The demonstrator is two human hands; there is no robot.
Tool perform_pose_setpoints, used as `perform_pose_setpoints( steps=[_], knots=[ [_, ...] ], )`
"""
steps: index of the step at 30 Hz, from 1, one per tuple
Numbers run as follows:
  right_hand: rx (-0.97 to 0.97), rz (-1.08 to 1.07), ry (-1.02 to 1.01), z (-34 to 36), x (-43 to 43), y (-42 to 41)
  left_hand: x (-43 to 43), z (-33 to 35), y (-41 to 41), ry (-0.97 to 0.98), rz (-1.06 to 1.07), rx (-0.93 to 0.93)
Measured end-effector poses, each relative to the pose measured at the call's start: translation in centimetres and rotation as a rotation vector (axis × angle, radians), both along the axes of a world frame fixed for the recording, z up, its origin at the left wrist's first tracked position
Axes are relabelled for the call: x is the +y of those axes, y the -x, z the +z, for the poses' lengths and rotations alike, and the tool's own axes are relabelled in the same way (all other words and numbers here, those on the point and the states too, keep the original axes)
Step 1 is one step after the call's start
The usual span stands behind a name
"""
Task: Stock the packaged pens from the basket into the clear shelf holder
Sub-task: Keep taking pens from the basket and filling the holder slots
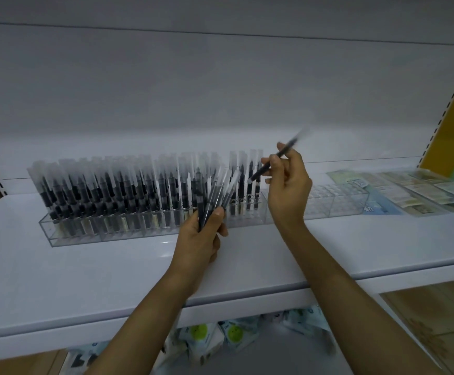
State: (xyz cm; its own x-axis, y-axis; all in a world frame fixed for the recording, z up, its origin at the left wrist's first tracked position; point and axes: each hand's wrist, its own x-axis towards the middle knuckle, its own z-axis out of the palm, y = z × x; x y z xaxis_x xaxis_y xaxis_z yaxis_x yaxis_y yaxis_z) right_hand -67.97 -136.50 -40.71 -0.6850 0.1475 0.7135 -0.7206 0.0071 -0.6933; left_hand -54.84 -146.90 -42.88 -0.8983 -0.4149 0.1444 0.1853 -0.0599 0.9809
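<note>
I see the holder (85,234) nearly full of sleeved black pens (112,190). My left hand (201,242) grips a bunch (216,193) upright; right hand (288,188) raised, fingers (274,159) pinching one tilted pen (259,173).

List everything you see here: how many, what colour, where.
shelf: one, white, under everything.
clear holder: one, transparent, on shelf, left-centre.
packaged pens: many, black in clear sleeves, standing in holder.
second holder: one, clear, right of first.
flat packets: several, pale green and beige, shelf's far right.
pouches: several, white and green, below shelf.
pen bundle: several, black, before the holder.
single pen: one, black, raised.
left hand: one, grips the bundle.
right hand: one, pinches the single pen.
</note>
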Motion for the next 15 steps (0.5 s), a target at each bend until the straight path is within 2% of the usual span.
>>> perform_pose_setpoints(
  steps=[3, 6, 9, 15],
  knots=[
    [0.036, 0.095, -0.103, 0.4, 0.5, 0.8, 0.0, -0.2, -0.2, -0.008, -0.003, -0.016],
    [-0.012, 0.143, -0.039, -0.9, 1.4, 1.2, 0.0, -0.1, -0.3, -0.031, -0.005, -0.011],
    [-0.050, 0.140, 0.019, -1.5, 1.2, 1.3, -0.1, -0.1, 0.1, -0.022, 0.004, -0.003],
    [0.015, 0.027, -0.069, -1.9, 0.9, 1.8, 0.1, -0.5, 0.0, -0.002, 0.003, 0.001]
  ],
)
